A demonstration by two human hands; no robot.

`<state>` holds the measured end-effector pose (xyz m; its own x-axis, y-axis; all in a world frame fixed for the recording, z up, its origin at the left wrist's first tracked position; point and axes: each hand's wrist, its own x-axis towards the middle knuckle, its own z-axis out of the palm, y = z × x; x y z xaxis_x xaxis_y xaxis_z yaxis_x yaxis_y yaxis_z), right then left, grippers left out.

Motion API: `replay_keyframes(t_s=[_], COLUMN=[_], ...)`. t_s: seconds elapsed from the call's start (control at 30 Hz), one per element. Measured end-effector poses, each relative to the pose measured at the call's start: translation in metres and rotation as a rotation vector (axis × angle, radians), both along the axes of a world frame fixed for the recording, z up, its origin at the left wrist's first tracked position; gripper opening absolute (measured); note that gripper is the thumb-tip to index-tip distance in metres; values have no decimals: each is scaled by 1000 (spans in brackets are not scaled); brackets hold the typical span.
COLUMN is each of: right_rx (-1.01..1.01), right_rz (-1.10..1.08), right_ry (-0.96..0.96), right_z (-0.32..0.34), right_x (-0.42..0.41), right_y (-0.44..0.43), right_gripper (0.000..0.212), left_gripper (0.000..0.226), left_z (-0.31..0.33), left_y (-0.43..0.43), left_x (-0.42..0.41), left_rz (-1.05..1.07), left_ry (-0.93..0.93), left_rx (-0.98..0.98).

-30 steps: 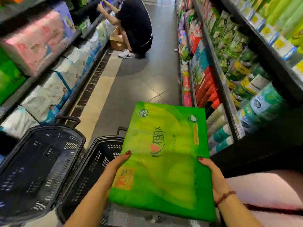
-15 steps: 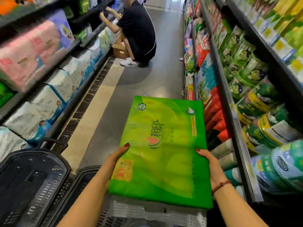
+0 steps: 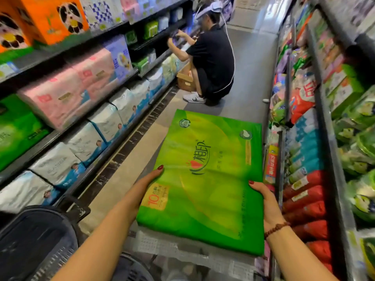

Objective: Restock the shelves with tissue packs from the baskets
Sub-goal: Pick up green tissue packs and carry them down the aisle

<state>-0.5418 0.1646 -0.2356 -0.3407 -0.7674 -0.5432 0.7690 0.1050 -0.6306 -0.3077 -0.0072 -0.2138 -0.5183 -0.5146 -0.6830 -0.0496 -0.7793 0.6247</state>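
We stand in a shop aisle between two long runs of shelving. The left shelves point(image 3: 60, 131) carry orange panda boxes on top, pink packs point(image 3: 67, 94) and green packs point(image 3: 14, 130) on the middle level, and white packs on the lowest. The right shelves point(image 3: 329, 151) are crowded with red, blue and green goods. The grey floor point(image 3: 249, 78) runs away between them. At its far end another person point(image 3: 213, 57) crouches at the left shelves beside a cardboard box point(image 3: 185, 80).

Near us on the left sits a dark basket point(image 3: 34, 240); we cannot see what it holds. In the near middle is the green tissue pack point(image 3: 207, 179), held flat in the air over the aisle and touching neither shelf. Just under its near edge shows a pale wrapped pack point(image 3: 182, 246), which we take to be more stock waiting.

The left hand point(image 3: 146, 185) grips the pack's left edge, thumb on top and fingers hidden underneath. The right hand point(image 3: 267, 201) grips the right edge the same way, with a bead bracelet point(image 3: 277, 228) at the wrist.

As we judge it, this pack is out of the basket but not yet shelved. Its likely place is with the matching green packs on the left. At least one more pack remains after it. How many are already placed we cannot tell.
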Motion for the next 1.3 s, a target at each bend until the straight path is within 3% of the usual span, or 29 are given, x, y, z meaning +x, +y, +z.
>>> replay_keyframes(t_s=[0.23, 0.27, 0.33, 0.43, 0.63, 0.7, 0.8, 0.87, 0.93, 1.0, 1.07, 1.13, 1.23, 1.3], right_rx=[-86, -88, -71, -54, -44, -58, -91, -101, -112, -144, -181, -220, -246, -273], right_rz=[216, 264, 314, 391, 548, 587, 597, 631, 643, 640, 661, 683, 684, 675], right_ry=[-69, -77, -84, -91, -126, -147, -131, -123, -104, -51, -4, 9, -47, -106], right_z=[7, 8, 4, -5, 1, -1, 1, 6, 8, 9, 10, 13, 19, 25], right_x=[-42, -47, -62, -78, -58, -39, -3, 20, 40, 57, 74, 91, 117, 130], right_y=[-128, -147, -187, -247, -344, -367, -390, -398, -406, -417, -431, -444, -466, -483], right_gripper=[65, 58, 17, 46, 38, 26, 42, 47, 51, 63, 91, 101, 79, 53], left_gripper=[31, 35, 50, 80, 132, 117, 64, 31, 20, 20, 46, 70, 83, 82], left_z=[-2, -2, -5, -10, 0, 4, 7, 11, 11, 7, 4, 1, 9, 18], left_y=[-75, -83, -96, -105, -93, -93, -113, -128, -143, -153, -164, -178, -201, -213], left_x=[-6, -6, -5, -3, -31, -50, -66, -64, -56, -37, -15, 10, 44, 65], left_rz=[206, 249, 358, 596, 1097, 1255, 1365, 1413, 1490, 1552, 1582, 1617, 1641, 1644], left_ry=[-93, -102, -138, -256, -732, -579, -87, 169, 241, 212, 190, 179, 176, 173], left_rx=[-76, -105, -187, -278, -319, -218, -40, -54, -113, -163, -192, -230, -284, -316])
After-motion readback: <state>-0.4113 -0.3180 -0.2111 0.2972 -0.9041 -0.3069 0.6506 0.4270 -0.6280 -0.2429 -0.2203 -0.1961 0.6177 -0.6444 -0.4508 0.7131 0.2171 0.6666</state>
